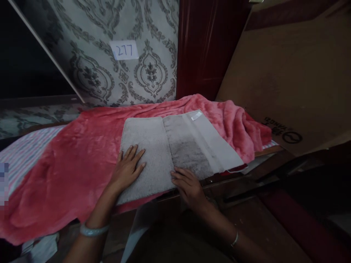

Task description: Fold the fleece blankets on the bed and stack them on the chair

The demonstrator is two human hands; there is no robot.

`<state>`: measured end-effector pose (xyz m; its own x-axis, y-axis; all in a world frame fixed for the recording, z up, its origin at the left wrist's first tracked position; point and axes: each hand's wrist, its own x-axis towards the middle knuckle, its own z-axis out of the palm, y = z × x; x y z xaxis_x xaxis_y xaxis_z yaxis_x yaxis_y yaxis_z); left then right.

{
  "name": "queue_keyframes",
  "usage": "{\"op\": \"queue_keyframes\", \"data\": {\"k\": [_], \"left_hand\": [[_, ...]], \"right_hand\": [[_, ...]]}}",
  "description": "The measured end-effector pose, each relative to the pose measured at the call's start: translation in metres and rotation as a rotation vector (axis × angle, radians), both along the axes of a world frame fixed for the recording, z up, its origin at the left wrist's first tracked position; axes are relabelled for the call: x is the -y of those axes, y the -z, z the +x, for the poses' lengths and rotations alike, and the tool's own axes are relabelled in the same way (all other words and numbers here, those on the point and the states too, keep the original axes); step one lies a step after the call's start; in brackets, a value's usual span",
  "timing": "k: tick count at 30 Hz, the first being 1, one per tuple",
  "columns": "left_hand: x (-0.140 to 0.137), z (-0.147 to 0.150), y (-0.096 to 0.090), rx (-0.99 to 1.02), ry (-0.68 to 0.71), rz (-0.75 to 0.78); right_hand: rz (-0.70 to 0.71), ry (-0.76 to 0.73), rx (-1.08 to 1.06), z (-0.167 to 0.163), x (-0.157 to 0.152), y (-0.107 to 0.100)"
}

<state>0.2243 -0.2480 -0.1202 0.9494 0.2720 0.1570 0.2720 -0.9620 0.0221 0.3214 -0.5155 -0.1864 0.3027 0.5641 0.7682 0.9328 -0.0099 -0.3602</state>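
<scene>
A light grey plush mat (148,146) lies across the pink blanket, with a crease or seam dividing it near the middle. Its right part shows a darker plush strip (186,146) and a smooth pale band (219,140) with a small white label (196,116) at the far corner. My left hand (126,170) is open and flat on the mat's left part, its fingers spread. At the front edge, beside the crease, my right hand (189,186) rests with its fingers stretched over the plush; its thumb is mostly hidden.
The pink blanket (87,164) covers a narrow surface and bunches up at the right. Striped cloth (34,146) shows at the left. A large cardboard box (287,80) leans at the right. Behind are a patterned wall (150,69), a paper marked 277 (124,50) and a dark screen (30,62).
</scene>
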Motion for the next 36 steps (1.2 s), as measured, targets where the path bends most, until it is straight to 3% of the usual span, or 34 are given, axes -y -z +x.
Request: {"op": "queue_keyframes", "data": {"k": [5, 8, 15, 17, 19, 25, 28, 33, 36], "left_hand": [[-0.003, -0.001, 0.002, 0.024, 0.017, 0.032], [-0.007, -0.001, 0.006, 0.043, 0.028, 0.045], [-0.018, 0.006, 0.018, 0.092, 0.052, 0.068], [-0.020, 0.007, 0.018, 0.087, 0.048, 0.071], [-0.019, 0.008, 0.014, 0.069, 0.045, 0.071], [0.009, 0.007, 0.003, -0.011, 0.091, 0.050], [0.036, 0.008, 0.005, -0.022, 0.202, 0.023], [0.067, 0.012, 0.016, 0.066, 0.211, 0.018], [0.080, 0.013, 0.022, 0.117, 0.247, 0.018]], "right_hand": [[-0.021, -0.014, -0.036, -0.002, 0.004, -0.002], [0.016, 0.065, -0.061, 0.004, 0.020, -0.001], [0.343, 0.699, -0.390, 0.042, 0.096, 0.005], [0.438, 0.799, -0.490, 0.056, 0.115, 0.006], [0.525, 0.789, -0.631, 0.068, 0.128, 0.007], [0.640, 0.495, -1.132, 0.086, 0.136, 0.002], [0.675, 0.461, -1.221, 0.088, 0.134, -0.004], [0.755, 0.494, -1.281, 0.089, 0.133, -0.005], [0.763, 0.442, -1.397, 0.092, 0.135, 0.000]]}}
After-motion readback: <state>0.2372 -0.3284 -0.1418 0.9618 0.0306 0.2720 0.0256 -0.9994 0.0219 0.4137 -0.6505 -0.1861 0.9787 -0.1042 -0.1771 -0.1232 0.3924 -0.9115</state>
